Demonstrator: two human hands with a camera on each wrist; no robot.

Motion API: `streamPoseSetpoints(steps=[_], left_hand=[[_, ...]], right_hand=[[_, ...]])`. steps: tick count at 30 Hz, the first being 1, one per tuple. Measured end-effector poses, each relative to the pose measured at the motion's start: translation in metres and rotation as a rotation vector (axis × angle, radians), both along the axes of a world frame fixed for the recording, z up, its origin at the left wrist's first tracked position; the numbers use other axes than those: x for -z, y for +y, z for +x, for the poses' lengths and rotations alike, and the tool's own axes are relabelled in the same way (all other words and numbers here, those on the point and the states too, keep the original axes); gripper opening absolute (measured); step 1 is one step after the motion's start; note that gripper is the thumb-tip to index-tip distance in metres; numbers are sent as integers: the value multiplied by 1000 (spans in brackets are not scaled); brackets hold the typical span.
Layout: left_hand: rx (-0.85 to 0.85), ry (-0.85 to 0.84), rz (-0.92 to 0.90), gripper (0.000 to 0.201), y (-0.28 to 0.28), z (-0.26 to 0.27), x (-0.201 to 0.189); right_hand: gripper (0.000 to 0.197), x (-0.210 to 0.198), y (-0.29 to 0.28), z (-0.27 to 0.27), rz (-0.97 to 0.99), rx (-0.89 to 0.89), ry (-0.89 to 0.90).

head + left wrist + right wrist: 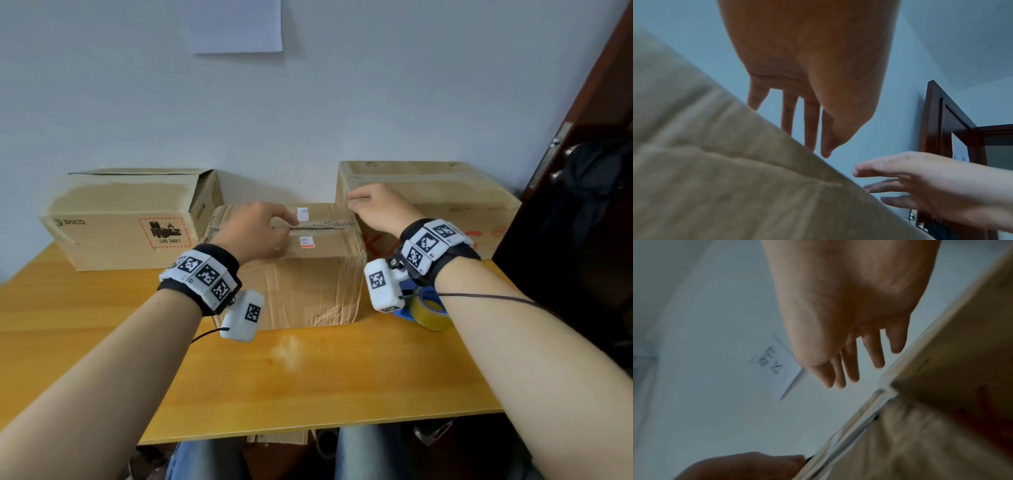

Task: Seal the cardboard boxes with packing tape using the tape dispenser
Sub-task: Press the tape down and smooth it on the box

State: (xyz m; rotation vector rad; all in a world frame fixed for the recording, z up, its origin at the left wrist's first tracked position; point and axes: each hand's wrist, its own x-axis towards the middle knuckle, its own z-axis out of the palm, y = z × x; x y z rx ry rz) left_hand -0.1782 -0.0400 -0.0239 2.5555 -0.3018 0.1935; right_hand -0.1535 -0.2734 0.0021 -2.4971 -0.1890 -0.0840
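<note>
While both hands are occupied above the boxes, three cardboard boxes are seen on the wooden table (pixel 342 383): one box at the far left edge (pixel 130 219), one at the far right edge (pixel 431 192), and a smaller middle box (pixel 308 274) standing forward of them, nearer the table's front edge. The middle box's top seam (pixel 325 225) is seen to run left to right, parallel to the front edge, and no fresh tape is visible along it. The left hand (pixel 255 229) is laid on the top of this box at the left part of the seam, fingers extended and relaxed, nothing being gripped. The right hand (pixel 378 205) is held over the box's far right corner, fingers loosely spread and empty; whether the cardboard is touched there cannot be told. The tape dispenser (pixel 428 308), blue with a yellowish roll, is set on the table just beside the middle box's right side, directly below the right wrist. The right hand is judged plainly nearer, so a pull back and downward is called for before the seam can be taped along its long axis.
</note>
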Motion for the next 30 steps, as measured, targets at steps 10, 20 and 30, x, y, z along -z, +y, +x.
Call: streamPoseSetpoints(steps=[10,20,30], left_hand=[[52,67,284,36,17,-9,14],[69,95,278,41,17,-12,15],[-35,154,396,48,15,-10,24]], right_hand=[[42,29,73,-17,-317,-265,38],[54,34,79,-28,-337,-230,83],[59,43,79,-26,-489,-109,20]])
